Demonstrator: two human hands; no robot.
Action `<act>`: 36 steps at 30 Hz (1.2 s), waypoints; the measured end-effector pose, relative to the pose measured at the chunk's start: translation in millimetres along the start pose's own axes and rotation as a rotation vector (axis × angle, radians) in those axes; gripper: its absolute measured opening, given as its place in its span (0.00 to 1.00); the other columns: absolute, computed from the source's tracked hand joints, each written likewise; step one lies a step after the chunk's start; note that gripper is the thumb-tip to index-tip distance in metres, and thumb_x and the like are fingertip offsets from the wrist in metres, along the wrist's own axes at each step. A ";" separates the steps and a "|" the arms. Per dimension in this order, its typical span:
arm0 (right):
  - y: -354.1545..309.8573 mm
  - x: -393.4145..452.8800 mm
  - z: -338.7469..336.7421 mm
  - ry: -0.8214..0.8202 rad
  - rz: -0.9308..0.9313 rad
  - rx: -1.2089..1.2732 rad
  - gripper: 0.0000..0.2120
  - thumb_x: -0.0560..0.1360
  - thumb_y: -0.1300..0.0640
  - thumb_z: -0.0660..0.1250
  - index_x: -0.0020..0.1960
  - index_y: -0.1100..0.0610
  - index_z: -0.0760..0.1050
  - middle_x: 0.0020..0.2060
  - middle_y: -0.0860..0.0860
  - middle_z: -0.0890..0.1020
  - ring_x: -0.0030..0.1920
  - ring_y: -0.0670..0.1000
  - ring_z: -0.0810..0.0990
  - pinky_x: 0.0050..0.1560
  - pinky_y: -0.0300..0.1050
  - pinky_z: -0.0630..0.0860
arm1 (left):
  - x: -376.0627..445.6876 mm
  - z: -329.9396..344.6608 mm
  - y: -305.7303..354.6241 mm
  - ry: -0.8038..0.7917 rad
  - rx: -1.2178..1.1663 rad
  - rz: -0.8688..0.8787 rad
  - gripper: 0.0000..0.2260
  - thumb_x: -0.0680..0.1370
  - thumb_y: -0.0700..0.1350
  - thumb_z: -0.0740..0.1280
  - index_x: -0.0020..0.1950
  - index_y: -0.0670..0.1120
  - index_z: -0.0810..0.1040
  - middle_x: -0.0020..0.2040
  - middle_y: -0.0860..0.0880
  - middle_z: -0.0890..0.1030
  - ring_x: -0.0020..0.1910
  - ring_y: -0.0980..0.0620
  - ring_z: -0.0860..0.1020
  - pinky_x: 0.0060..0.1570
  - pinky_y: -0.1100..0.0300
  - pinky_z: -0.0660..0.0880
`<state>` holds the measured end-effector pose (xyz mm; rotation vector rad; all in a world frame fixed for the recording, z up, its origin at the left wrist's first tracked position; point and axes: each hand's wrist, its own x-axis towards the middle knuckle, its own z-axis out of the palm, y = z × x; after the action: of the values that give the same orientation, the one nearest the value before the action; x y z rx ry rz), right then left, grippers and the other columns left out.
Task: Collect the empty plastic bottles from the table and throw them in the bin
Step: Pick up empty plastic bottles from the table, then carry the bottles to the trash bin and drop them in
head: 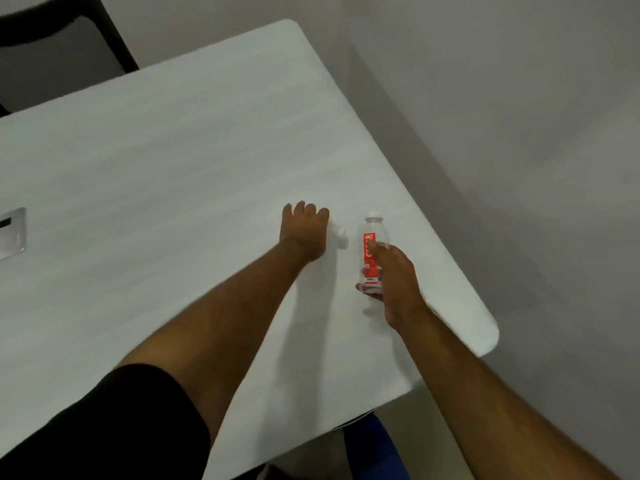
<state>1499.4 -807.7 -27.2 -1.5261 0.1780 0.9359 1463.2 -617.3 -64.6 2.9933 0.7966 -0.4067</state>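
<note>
Right hand [393, 278] wrapped around red-labelled bottle [371, 252] near table [173, 150] right edge, left hand [304, 232] curled over blurred clear bottle [339, 233], grip unclear, just left

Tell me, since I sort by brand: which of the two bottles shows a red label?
The upright bottle in the right hand; the other bottle, under the left hand, shows no label.

Single head-worn view, wide-angle, looking steeply down — white table [173, 161] close below, floor [519, 133] beyond
</note>
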 end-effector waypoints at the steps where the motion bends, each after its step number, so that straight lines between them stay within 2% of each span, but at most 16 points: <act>1: 1.2 3.3 1.2 -0.002 0.000 -0.008 0.06 0.80 0.50 0.67 0.52 0.52 0.75 0.46 0.55 0.80 0.43 0.52 0.80 0.50 0.58 0.82 | 1.1 2.8 -2.1 -0.020 0.024 -0.010 0.20 0.76 0.44 0.63 0.68 0.46 0.70 0.65 0.42 0.77 0.65 0.41 0.73 0.69 0.45 0.63; 3: 4.7 5.2 5.6 0.005 -0.010 -0.013 0.05 0.80 0.50 0.67 0.52 0.51 0.76 0.47 0.55 0.81 0.43 0.52 0.80 0.46 0.54 0.83 | -5.5 3.6 -6.9 0.022 -0.068 -0.062 0.19 0.76 0.46 0.64 0.67 0.46 0.70 0.60 0.43 0.79 0.58 0.40 0.77 0.60 0.48 0.69; 4: 6.4 4.4 9.3 0.006 -0.018 -0.020 0.08 0.80 0.49 0.67 0.55 0.52 0.76 0.48 0.55 0.81 0.44 0.52 0.81 0.44 0.51 0.83 | -13.5 1.4 -10.2 0.057 -0.214 -0.120 0.22 0.76 0.48 0.65 0.69 0.46 0.69 0.60 0.42 0.80 0.57 0.39 0.78 0.57 0.48 0.72; 6: 10.4 -2.2 21.0 -0.005 -0.026 -0.031 0.17 0.79 0.48 0.69 0.62 0.56 0.75 0.51 0.57 0.82 0.45 0.53 0.82 0.40 0.48 0.83 | -39.1 -7.2 -19.7 0.097 -0.621 -0.298 0.27 0.74 0.53 0.70 0.69 0.45 0.67 0.58 0.42 0.80 0.54 0.39 0.79 0.54 0.48 0.77; 9: 18.0 -32.7 56.8 -0.089 -0.030 -0.039 0.22 0.76 0.46 0.72 0.65 0.57 0.75 0.55 0.57 0.84 0.49 0.55 0.85 0.43 0.50 0.83 | -99.6 -30.0 -50.0 0.116 -1.211 -0.600 0.29 0.72 0.54 0.75 0.68 0.46 0.69 0.56 0.46 0.79 0.52 0.45 0.80 0.51 0.51 0.80; 11: 25.6 -62.9 86.4 -0.173 -0.040 -0.054 0.21 0.76 0.46 0.72 0.63 0.57 0.77 0.54 0.57 0.85 0.50 0.56 0.86 0.46 0.51 0.83 | -149.4 -44.7 -77.0 0.117 -1.558 -0.697 0.22 0.75 0.52 0.73 0.64 0.45 0.75 0.53 0.46 0.81 0.49 0.47 0.81 0.45 0.56 0.80; 13: 32.9 -94.4 113.4 -0.257 -0.047 -0.064 0.18 0.77 0.46 0.70 0.61 0.57 0.78 0.52 0.56 0.86 0.48 0.54 0.86 0.47 0.52 0.83 | -199.9 -53.7 -103.1 0.086 -1.759 -0.710 0.15 0.78 0.51 0.70 0.61 0.46 0.79 0.50 0.47 0.83 0.49 0.46 0.81 0.45 0.55 0.78; 15: 44.0 -133.6 146.9 -0.344 -0.057 -0.094 0.14 0.78 0.47 0.69 0.58 0.55 0.79 0.49 0.53 0.86 0.47 0.52 0.86 0.47 0.51 0.83 | -258.5 -59.7 -135.3 0.123 -1.889 -0.743 0.16 0.78 0.52 0.68 0.63 0.45 0.79 0.52 0.46 0.83 0.49 0.45 0.82 0.45 0.53 0.78; 18: 66.5 -201.6 202.5 -0.472 -0.093 -0.157 0.11 0.79 0.46 0.68 0.54 0.52 0.79 0.46 0.51 0.85 0.45 0.50 0.84 0.44 0.48 0.81 | -352.0 -69.7 -181.6 0.258 -2.021 -0.726 0.12 0.81 0.52 0.64 0.58 0.46 0.78 0.47 0.44 0.81 0.41 0.48 0.79 0.41 0.55 0.75; 21: 95.1 -273.6 265.6 -0.588 -0.118 -0.202 0.12 0.78 0.44 0.67 0.50 0.53 0.80 0.43 0.52 0.84 0.43 0.52 0.83 0.44 0.49 0.80 | -447.6 -76.8 -229.9 0.424 -2.067 -0.739 0.11 0.81 0.53 0.63 0.57 0.47 0.78 0.44 0.46 0.80 0.36 0.50 0.78 0.35 0.59 0.74; 24: 131.0 -352.4 337.6 -0.712 -0.153 -0.264 0.14 0.78 0.43 0.67 0.51 0.54 0.81 0.44 0.54 0.85 0.43 0.53 0.84 0.42 0.48 0.82 | -549.6 -71.7 -284.5 0.651 -2.114 -0.787 0.11 0.79 0.52 0.66 0.56 0.47 0.78 0.45 0.44 0.81 0.36 0.48 0.80 0.36 0.57 0.75; 27: 158.8 -413.7 396.7 -0.814 -0.188 -0.295 0.17 0.78 0.42 0.67 0.54 0.56 0.81 0.46 0.56 0.85 0.44 0.54 0.84 0.44 0.50 0.82 | -629.4 -74.3 -322.6 0.795 -2.090 -0.771 0.12 0.77 0.54 0.69 0.54 0.48 0.78 0.42 0.47 0.82 0.36 0.48 0.80 0.37 0.57 0.75; 30: 190.4 -479.5 452.9 -0.931 -0.200 -0.351 0.18 0.78 0.43 0.68 0.54 0.57 0.81 0.45 0.55 0.85 0.43 0.53 0.83 0.42 0.49 0.83 | -709.0 -67.9 -363.1 0.953 -2.049 -0.757 0.06 0.77 0.45 0.70 0.52 0.46 0.78 0.38 0.49 0.81 0.38 0.48 0.80 0.39 0.54 0.78; 33: 218.7 -528.9 500.6 -1.054 -0.215 -0.423 0.15 0.78 0.44 0.68 0.52 0.55 0.82 0.43 0.53 0.85 0.42 0.52 0.84 0.41 0.48 0.83 | -770.8 -56.6 -400.7 1.109 -1.976 -0.834 0.04 0.77 0.41 0.69 0.52 0.45 0.78 0.44 0.45 0.82 0.44 0.46 0.81 0.44 0.51 0.78; 36: 248.8 -565.4 548.9 -1.156 -0.225 -0.480 0.11 0.79 0.45 0.67 0.49 0.52 0.81 0.42 0.50 0.85 0.40 0.49 0.85 0.41 0.46 0.84 | -825.4 -43.8 -438.5 1.251 -1.927 -0.968 0.06 0.76 0.41 0.68 0.53 0.45 0.79 0.47 0.44 0.81 0.46 0.46 0.80 0.45 0.51 0.77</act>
<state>732.6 -601.1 201.3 -1.1494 -1.0808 1.5884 568.6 -633.6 209.0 0.6358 1.2699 1.4242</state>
